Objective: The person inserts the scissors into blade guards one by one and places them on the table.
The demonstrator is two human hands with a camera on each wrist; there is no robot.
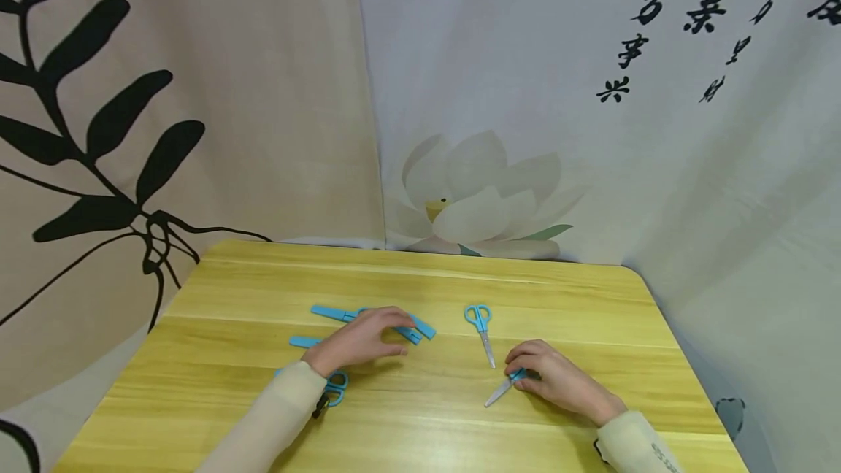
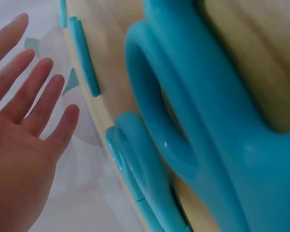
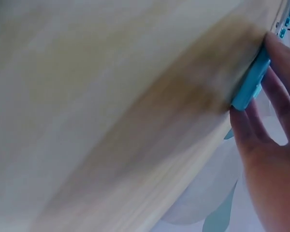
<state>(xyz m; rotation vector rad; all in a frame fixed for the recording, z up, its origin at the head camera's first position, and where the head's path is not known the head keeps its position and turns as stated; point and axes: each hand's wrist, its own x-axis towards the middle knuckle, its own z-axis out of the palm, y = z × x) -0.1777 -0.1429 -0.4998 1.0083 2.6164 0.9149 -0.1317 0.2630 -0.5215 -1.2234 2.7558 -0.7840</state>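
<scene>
My right hand (image 1: 558, 379) pinches the blue handles of a small pair of scissors (image 1: 501, 390), whose bare metal blades point down and left over the table. In the right wrist view, the blue handle (image 3: 253, 83) lies between thumb and fingertips, close to the wood. A second bare-bladed pair of scissors (image 1: 478, 318) lies just beyond, handles at the far end. My left hand (image 1: 358, 341) hovers with relaxed fingers over several blue scissors and pieces, partly covering them; in the left wrist view its fingers spread apart. Two blue blade covers (image 1: 423, 326) lie by its fingertips.
Left of and under the left forearm are blue-covered scissors (image 1: 331, 312), another blue cover end (image 1: 304, 341) and scissors with blue handle loops (image 1: 337, 385). The wooden table (image 1: 420, 429) ends at a printed curtain (image 1: 296, 93).
</scene>
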